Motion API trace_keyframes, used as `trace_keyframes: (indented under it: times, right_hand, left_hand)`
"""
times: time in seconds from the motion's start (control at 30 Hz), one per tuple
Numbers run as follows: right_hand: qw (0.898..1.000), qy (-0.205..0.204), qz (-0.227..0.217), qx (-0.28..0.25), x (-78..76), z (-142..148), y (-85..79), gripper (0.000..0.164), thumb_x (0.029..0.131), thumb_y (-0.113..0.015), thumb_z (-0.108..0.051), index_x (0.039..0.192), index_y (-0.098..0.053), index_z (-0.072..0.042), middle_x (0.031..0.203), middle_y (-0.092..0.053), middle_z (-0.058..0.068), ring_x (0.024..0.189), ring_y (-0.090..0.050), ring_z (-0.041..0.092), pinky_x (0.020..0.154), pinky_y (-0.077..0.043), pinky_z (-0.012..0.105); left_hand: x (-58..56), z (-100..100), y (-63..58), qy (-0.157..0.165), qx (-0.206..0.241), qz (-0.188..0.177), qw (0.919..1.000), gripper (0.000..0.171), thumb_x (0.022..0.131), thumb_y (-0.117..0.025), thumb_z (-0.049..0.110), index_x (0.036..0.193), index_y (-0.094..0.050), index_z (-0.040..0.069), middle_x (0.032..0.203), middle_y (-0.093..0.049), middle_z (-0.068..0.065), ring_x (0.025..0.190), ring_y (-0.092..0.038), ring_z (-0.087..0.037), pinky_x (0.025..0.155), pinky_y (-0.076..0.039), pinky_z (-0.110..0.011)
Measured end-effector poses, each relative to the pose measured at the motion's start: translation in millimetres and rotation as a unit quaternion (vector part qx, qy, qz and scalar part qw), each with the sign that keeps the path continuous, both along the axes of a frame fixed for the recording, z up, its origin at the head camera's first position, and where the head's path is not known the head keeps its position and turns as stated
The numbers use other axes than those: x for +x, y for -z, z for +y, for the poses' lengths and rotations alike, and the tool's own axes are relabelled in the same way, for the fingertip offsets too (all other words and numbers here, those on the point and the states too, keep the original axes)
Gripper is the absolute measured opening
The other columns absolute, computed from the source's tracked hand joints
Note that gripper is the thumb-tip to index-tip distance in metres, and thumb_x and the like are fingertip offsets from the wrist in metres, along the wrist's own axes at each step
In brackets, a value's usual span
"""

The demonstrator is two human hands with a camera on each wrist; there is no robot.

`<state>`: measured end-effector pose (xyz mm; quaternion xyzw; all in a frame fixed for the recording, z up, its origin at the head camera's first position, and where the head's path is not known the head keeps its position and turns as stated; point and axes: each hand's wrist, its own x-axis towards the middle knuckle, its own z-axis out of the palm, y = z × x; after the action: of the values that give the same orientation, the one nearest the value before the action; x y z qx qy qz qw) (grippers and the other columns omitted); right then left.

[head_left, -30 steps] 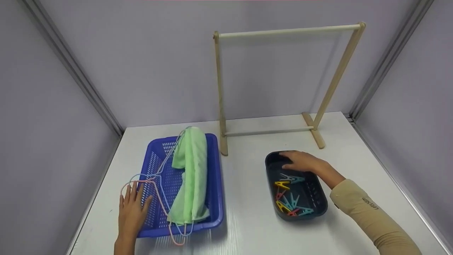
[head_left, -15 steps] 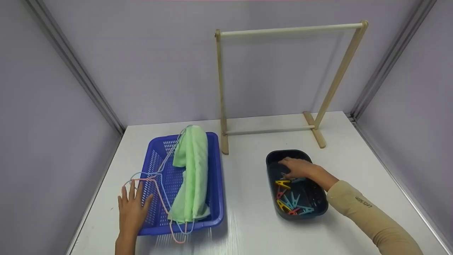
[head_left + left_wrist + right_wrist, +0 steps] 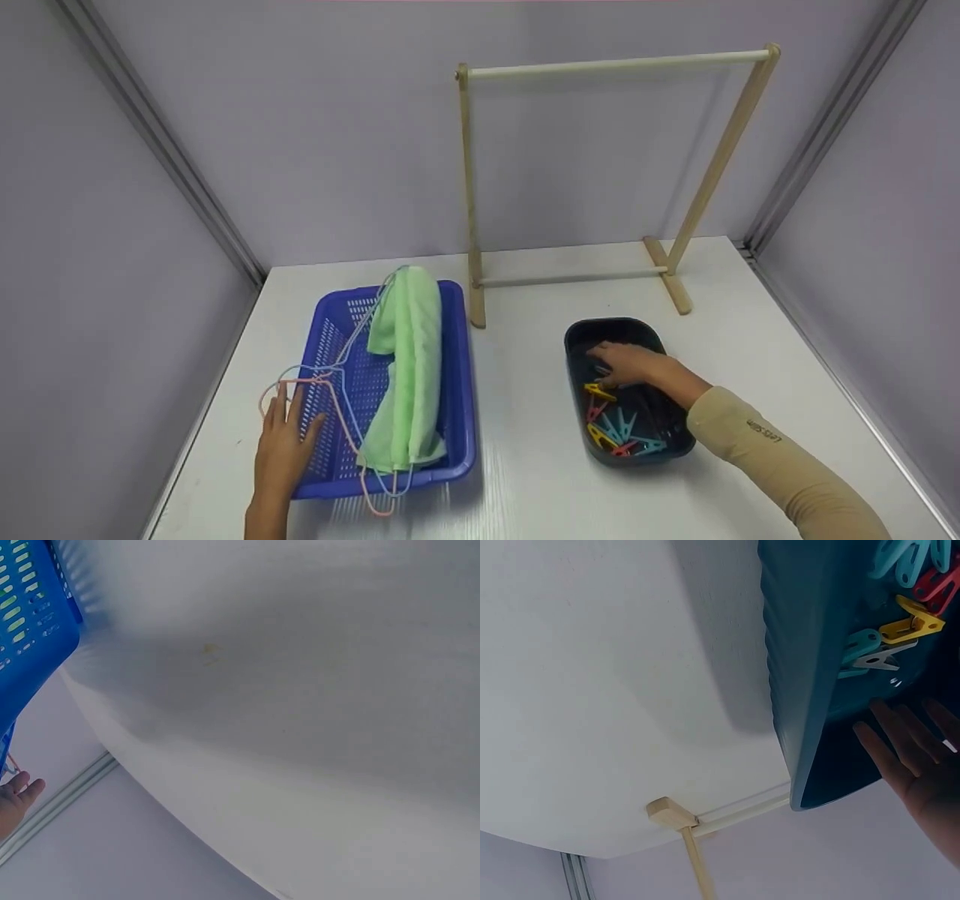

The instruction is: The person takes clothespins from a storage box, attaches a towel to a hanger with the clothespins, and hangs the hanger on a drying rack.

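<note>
My left hand [image 3: 281, 454] rests at the left rim of a blue perforated basket [image 3: 470, 420], fingers straight, close by the hooks of a pink hanger [image 3: 343, 424] and a light blue hanger [image 3: 344, 386]. In the basket, a light green towel [image 3: 420, 352] is draped over the hangers. My right hand [image 3: 630, 363] reaches into a dark oblong bin [image 3: 637, 459] of coloured clothespins, fingertips beside a yellow clothespin [image 3: 598, 391]. The right wrist view shows the fingers [image 3: 900, 742] spread near a grey clothespin [image 3: 885, 657], holding nothing.
Behind the bin stands a wooden rack with a white top bar [image 3: 615, 66] and flat feet [image 3: 667, 277]. Basket and bin sit apart on a white table [image 3: 525, 480]. Grey-white walls [image 3: 360, 150] enclose the back and both sides.
My right hand has moved from the bin's far end slightly down and toward the clothespins, now covering the grey and teal ones. The left hand stays at the basket rim, its fingers closer together.
</note>
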<state>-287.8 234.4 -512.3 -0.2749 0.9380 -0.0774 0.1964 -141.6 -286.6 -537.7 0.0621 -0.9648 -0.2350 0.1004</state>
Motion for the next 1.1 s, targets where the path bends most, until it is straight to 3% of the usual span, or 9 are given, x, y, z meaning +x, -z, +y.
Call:
trace_keyframes:
  times: [0.33,0.5,0.8,1.1]
  right_hand:
    - [1.0,-0.011,0.005,0.017,3.3,1,10.1,0.061,0.08,-0.071,-0.025,0.13,-0.047,0.001,0.128,-0.043,0.025,0.104,-0.052,0.04,0.087,-0.042,0.054]
    - [1.0,-0.018,0.016,0.019,4.1,1,15.2,0.066,0.076,-0.075,-0.027,0.128,-0.048,0.002,0.124,-0.044,0.026,0.099,-0.055,0.038,0.086,-0.042,0.054]
    - [0.999,0.01,0.003,0.044,2.2,-3,20.2,0.071,0.077,-0.075,-0.029,0.131,-0.044,0.005,0.132,-0.039,0.03,0.115,-0.043,0.045,0.093,-0.035,0.058]
    - [0.998,0.01,0.029,0.059,-3.3,-1,23.8,0.055,0.083,-0.068,-0.023,0.125,-0.05,0.006,0.122,-0.051,0.027,0.109,-0.049,0.042,0.091,-0.039,0.054]
  left_hand:
    - [-0.1,-1,2.9,0.002,-0.003,0.021,0.9998,0.063,0.092,-0.055,0.029,0.139,-0.031,-0.005,0.147,-0.014,-0.023,0.128,-0.019,-0.047,0.093,-0.026,-0.065]
    - [-0.1,-1,1.6,-0.002,-0.005,0.006,1.0,0.063,0.092,-0.054,0.028,0.14,-0.029,-0.004,0.148,-0.012,-0.023,0.129,-0.017,-0.046,0.094,-0.024,-0.064]
    - [-0.9,0,-0.3,-0.005,-0.005,-0.005,1.0,0.063,0.093,-0.053,0.028,0.141,-0.026,-0.003,0.149,-0.01,-0.022,0.13,-0.015,-0.045,0.095,-0.024,-0.064]
    - [-0.9,0,-1.1,-0.01,0.006,-0.024,0.9997,0.064,0.094,-0.051,0.03,0.142,-0.024,-0.002,0.15,-0.006,-0.02,0.132,-0.012,-0.043,0.096,-0.023,-0.064]
